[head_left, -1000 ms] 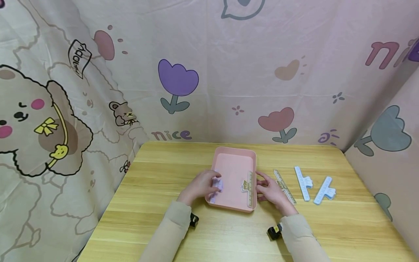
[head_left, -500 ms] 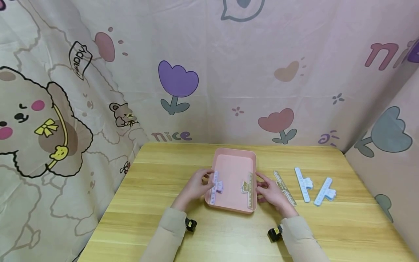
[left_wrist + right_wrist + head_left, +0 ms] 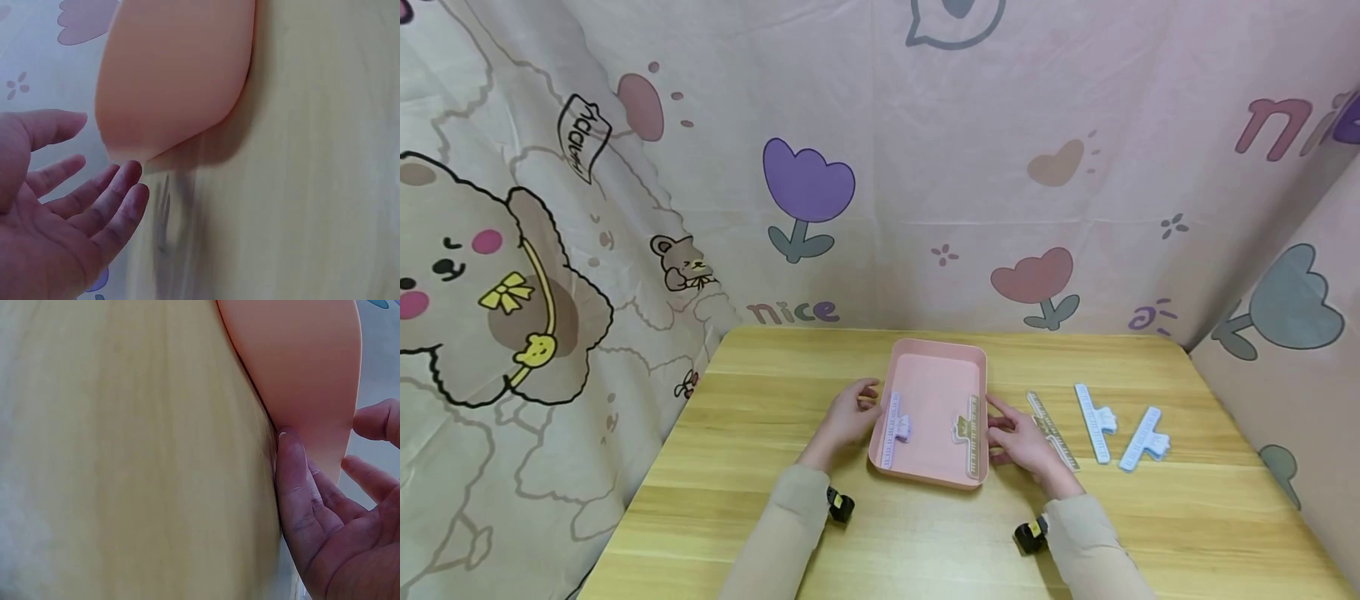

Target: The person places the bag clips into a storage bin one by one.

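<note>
A pink tray (image 3: 929,367) stands on the table with a purple ruler clip (image 3: 891,433) along its left wall and a gold ruler clip (image 3: 973,437) along its right wall. My left hand (image 3: 850,412) is just left of the tray, holding nothing, its fingers loosely bent. In the left wrist view those fingers (image 3: 125,212) are spread below the end of the tray wall (image 3: 175,75). My right hand (image 3: 1022,437) touches the tray's right side. The right wrist view has its fingers (image 3: 294,475) against the outer wall (image 3: 300,362), with the thumb by the rim.
Right of the tray, partly behind my right hand, lies another gold ruler clip (image 3: 1054,429). Two blue ruler clips (image 3: 1093,423) lie farther right on the wooden table (image 3: 775,367). A printed curtain (image 3: 887,167) hangs behind the table and along both sides.
My left hand has let go of the purple ruler clip, leaving it in the tray, and moved left over the rim to outside the wall. The right hand stays at the tray's right side.
</note>
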Action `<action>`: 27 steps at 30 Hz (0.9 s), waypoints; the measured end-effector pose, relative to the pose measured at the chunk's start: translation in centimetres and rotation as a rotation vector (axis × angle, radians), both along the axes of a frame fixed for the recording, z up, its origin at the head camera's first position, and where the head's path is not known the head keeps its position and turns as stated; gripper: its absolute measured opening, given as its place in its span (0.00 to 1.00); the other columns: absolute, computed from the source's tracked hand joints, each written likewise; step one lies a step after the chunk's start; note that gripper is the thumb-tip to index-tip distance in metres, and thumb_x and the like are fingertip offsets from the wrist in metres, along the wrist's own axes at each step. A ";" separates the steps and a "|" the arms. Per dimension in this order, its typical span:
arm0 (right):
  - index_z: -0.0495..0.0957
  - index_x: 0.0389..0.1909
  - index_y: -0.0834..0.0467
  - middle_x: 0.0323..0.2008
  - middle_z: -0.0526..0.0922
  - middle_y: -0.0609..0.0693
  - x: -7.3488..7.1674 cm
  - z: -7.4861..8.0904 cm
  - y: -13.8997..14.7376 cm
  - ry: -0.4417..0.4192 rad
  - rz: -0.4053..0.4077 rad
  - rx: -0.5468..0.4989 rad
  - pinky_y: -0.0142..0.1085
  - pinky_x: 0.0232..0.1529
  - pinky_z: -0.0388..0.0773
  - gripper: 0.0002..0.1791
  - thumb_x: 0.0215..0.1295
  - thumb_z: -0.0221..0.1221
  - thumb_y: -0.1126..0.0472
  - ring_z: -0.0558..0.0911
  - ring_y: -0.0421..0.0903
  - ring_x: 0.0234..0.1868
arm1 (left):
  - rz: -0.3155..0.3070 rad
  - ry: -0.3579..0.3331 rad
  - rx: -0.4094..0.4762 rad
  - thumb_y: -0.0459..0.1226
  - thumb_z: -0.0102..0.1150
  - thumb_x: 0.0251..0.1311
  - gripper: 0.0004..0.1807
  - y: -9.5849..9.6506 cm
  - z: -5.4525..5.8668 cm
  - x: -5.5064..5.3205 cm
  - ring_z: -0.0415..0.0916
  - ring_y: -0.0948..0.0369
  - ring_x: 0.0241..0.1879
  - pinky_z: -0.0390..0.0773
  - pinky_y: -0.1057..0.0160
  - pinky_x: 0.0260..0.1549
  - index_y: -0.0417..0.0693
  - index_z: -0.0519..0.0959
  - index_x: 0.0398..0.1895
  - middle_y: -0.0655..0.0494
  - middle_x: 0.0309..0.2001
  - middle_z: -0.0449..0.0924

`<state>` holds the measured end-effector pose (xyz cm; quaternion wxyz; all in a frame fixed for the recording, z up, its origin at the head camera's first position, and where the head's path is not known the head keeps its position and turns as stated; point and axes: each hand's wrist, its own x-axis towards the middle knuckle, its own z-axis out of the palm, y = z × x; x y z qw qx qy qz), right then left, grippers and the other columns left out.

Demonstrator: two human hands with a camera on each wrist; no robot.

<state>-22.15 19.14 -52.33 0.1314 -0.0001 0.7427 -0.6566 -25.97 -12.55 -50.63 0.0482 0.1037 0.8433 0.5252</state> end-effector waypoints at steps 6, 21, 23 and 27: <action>0.51 0.77 0.58 0.59 0.69 0.74 0.0 0.3 -0.1 -0.004 0.011 0.020 0.48 0.35 0.84 0.42 0.61 0.53 0.74 0.82 0.52 0.40 | -0.038 -0.002 -0.016 0.26 0.58 0.61 0.28 0.2 -0.6 -0.4 0.79 0.49 0.44 0.81 0.55 0.45 0.35 0.67 0.66 0.38 0.50 0.76; 0.52 0.76 0.58 0.58 0.71 0.72 0.0 0.1 -0.1 0.005 0.006 0.037 0.48 0.34 0.85 0.42 0.61 0.53 0.74 0.83 0.53 0.39 | -0.063 -0.067 0.047 0.20 0.56 0.54 0.32 -0.2 -1.0 0.0 0.77 0.55 0.39 0.82 0.61 0.37 0.33 0.68 0.66 0.40 0.48 0.75; 0.53 0.76 0.58 0.57 0.72 0.72 0.0 0.0 -0.1 0.008 0.005 0.036 0.48 0.33 0.85 0.41 0.61 0.53 0.74 0.82 0.53 0.39 | -0.071 -0.082 0.059 0.20 0.56 0.54 0.31 -0.4 -1.0 0.1 0.77 0.55 0.39 0.82 0.62 0.37 0.32 0.68 0.65 0.40 0.48 0.75; 0.53 0.76 0.59 0.57 0.72 0.72 0.1 0.1 -0.1 0.011 0.016 0.023 0.48 0.34 0.85 0.41 0.60 0.53 0.75 0.83 0.54 0.41 | -0.087 -0.108 0.076 0.20 0.58 0.53 0.32 -0.6 -0.9 0.4 0.77 0.55 0.39 0.83 0.60 0.35 0.32 0.68 0.65 0.41 0.47 0.75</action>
